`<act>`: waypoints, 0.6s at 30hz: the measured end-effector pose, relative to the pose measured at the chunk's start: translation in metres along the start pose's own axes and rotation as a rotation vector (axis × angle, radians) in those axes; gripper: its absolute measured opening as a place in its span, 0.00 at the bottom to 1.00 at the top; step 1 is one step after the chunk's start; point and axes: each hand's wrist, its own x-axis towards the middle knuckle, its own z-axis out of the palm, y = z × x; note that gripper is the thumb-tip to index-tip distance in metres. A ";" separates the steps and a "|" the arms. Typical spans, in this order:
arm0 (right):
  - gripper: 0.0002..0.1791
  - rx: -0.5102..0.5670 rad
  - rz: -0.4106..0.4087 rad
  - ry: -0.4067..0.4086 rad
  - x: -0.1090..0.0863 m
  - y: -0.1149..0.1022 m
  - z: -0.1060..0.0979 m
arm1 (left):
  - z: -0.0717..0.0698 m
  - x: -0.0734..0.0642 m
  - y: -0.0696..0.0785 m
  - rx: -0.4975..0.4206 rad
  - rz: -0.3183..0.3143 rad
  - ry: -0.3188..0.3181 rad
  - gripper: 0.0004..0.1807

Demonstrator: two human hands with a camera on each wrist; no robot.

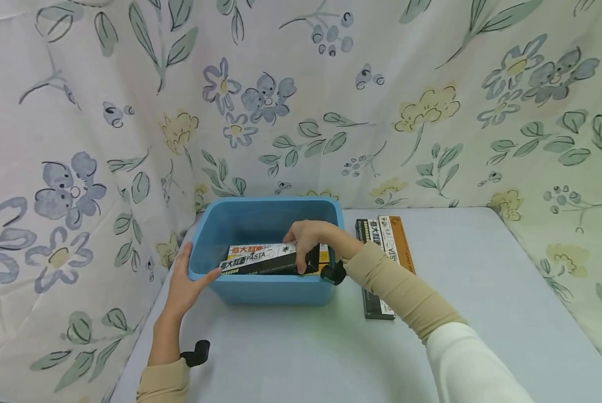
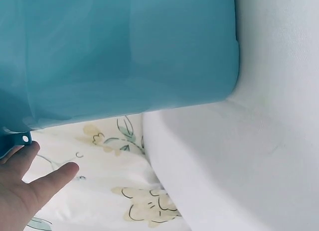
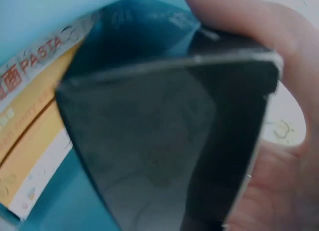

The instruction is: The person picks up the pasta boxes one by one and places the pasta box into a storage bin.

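You work at a pale, smooth table [image 1: 280, 352] that fills the lower middle and right of the head view, with soft shadows under your arms. Behind it and down the left side of the frame hangs a white cloth [image 1: 311, 162] printed with blue and yellow flowers and green leaves, creased at the left.

A blue bin [image 1: 275, 294] with rounded corners stands left of centre. The black-and-white pasta box [image 1: 257, 264] is inside it, near the front wall and tilted, its left end lower in the frame than its right. It is long and narrow: the upper face is white with black lettering, "PASTA" among it, and the front is black. In the right wrist view its dark end looms large and blurred. Just behind it in the bin you see an orange-and-white box [image 1: 237, 251] with red lettering.

Your right hand [image 1: 308, 240] pinches the pasta box near its right end, thumb against fingers across it. Your left hand [image 1: 187, 282] is at the bin's left rim, thumb spread away from the fingers; you cannot tell whether the thumb touches the box.

Right of the bin lie a dark box [image 1: 373, 305] and, partly over it, a brown-and-white box [image 1: 400, 243].
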 end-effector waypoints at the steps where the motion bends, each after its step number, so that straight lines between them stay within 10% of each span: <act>1: 0.48 -0.031 0.008 -0.011 0.000 0.000 0.001 | 0.000 0.000 0.000 0.001 -0.001 0.002 0.56; 7: 0.46 -0.151 0.021 -0.055 -0.006 -0.001 0.006 | 0.000 -0.001 0.000 -0.002 -0.011 -0.001 0.57; 18: 0.35 0.273 -0.169 0.207 -0.072 0.040 0.005 | -0.001 -0.001 -0.001 -0.003 0.001 0.005 0.57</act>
